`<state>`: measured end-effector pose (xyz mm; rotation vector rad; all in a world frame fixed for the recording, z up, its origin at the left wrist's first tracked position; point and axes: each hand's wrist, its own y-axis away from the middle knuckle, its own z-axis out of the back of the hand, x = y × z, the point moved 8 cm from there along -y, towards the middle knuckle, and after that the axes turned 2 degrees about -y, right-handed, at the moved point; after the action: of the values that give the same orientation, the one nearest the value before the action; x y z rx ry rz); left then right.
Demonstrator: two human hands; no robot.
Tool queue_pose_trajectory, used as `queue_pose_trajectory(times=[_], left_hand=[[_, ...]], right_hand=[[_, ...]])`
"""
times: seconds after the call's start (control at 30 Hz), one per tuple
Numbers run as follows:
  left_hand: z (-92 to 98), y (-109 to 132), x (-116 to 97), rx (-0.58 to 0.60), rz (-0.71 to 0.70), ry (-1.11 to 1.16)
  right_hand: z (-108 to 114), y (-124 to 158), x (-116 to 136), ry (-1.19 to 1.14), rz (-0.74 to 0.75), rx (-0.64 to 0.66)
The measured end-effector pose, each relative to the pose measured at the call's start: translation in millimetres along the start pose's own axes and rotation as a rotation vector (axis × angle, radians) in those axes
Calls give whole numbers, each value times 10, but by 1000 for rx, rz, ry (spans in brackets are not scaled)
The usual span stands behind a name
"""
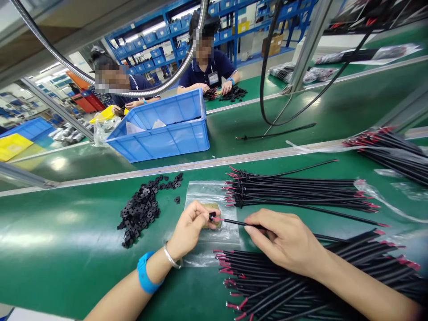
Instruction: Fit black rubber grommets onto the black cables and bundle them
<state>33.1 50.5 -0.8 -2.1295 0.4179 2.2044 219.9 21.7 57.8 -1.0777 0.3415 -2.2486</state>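
Between thumb and fingers, my left hand pinches a small black plastic part. My right hand grips a black cable near its stripped end, whose thin red wires meet the black part. Whether the wires have passed through the part cannot be made out. Under my left hand lies a clear plastic bag with a yellowish-brown block on it. To the left is a pile of small black plastic parts.
A bundle of cables with black parts fitted lies behind my right hand; loose cables spread in front. A blue bin stands beyond the metal rail. Black cord hangs overhead. Two co-workers sit across the bench.
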Motion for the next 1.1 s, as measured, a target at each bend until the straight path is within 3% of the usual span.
queue_pose_trajectory(times=[0.13,0.33,0.57,0.73,0.93,1.1], left_hand=[[-12,36,20,-17,66,256],[-35,56,-22,33,49,340],[-188,150,182,98,133,359],[-174,154,64,44,-38,221],[-173,212,-196,14,-278,-80],[-269,272,-266,53,-364,-171]], right_hand=[[-34,18,5,37,31,2],[-44,54,3,81,63,-19],[-130,106,240,229,184,-44],[-172,118,417,249,271,-32],[-290,177,339,142,176,35],[-357,196,340,59,149,59]])
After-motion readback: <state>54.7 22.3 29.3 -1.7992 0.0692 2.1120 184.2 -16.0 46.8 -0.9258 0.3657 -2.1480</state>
